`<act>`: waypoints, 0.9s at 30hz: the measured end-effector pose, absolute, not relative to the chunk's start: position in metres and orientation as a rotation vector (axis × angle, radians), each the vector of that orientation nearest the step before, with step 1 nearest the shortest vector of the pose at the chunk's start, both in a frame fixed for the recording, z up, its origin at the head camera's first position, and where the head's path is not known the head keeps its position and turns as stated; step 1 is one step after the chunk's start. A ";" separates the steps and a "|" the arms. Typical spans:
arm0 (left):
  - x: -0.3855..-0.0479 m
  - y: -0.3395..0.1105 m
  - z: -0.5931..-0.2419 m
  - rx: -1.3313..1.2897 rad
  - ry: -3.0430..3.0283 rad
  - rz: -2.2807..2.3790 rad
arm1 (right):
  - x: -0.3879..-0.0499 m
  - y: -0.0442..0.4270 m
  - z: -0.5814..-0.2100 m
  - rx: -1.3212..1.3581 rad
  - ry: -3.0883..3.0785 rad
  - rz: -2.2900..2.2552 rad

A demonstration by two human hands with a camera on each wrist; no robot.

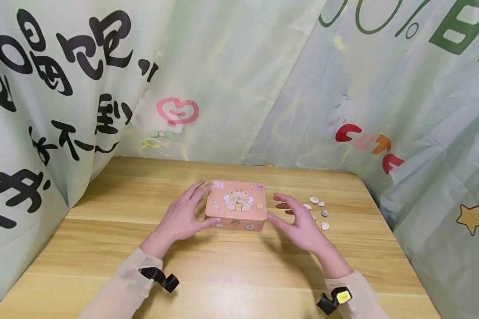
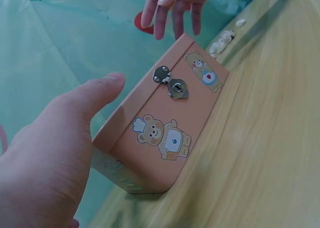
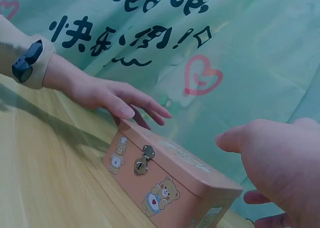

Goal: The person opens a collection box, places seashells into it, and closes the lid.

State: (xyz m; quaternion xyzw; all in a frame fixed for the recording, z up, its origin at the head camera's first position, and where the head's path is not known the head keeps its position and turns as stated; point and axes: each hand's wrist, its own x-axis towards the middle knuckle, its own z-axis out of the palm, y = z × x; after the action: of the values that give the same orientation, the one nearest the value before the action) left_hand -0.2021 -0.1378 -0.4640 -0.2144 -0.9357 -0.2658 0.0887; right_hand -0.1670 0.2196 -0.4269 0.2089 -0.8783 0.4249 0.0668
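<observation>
A pink box (image 1: 239,201) with a bear printed on its lid stands closed on the table. Its metal clasp (image 2: 171,83) is fastened on the front face, between two more printed bears. My left hand (image 1: 185,215) is at the box's left side, fingers spread and thumb by the front corner; whether it touches is unclear. On the other side my right hand (image 1: 299,221) is held with fingers apart and nothing in them. In the right wrist view its thumb (image 3: 232,138) shows a gap to the box.
Several small pale shells (image 1: 313,200) lie scattered on the wooden table (image 1: 239,274), just right of my right hand. A printed curtain (image 1: 223,79) hangs behind the table and along both sides. Each wrist carries a black camera (image 1: 159,278).
</observation>
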 end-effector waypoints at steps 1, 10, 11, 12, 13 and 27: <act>-0.202 -0.137 -0.465 -0.644 -2.785 -0.801 | -0.167 0.220 -0.427 0.632 -2.642 1.291; -0.201 -0.134 -0.472 -0.697 -2.785 -0.808 | -0.161 0.218 -0.427 0.655 -2.609 1.403; -0.201 -0.133 -0.473 -0.704 -2.784 -0.806 | -0.161 0.218 -0.427 0.666 -2.607 1.420; -0.201 -0.133 -0.474 -0.712 -2.782 -0.804 | -0.160 0.217 -0.427 0.679 -2.602 1.439; -0.201 -0.132 -0.474 -0.721 -2.778 -0.804 | -0.160 0.217 -0.427 0.690 -2.598 1.452; -0.202 -0.122 -0.480 -0.726 -2.781 -0.873 | -0.149 0.207 -0.435 0.879 -2.567 1.640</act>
State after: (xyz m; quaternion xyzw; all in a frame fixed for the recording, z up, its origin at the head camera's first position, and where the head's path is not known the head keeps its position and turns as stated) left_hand -0.2016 -0.1225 -0.4801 -0.2411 -0.9237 -0.2898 0.0688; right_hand -0.1494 0.2065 -0.4350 0.2773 -0.8095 0.5173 -0.0143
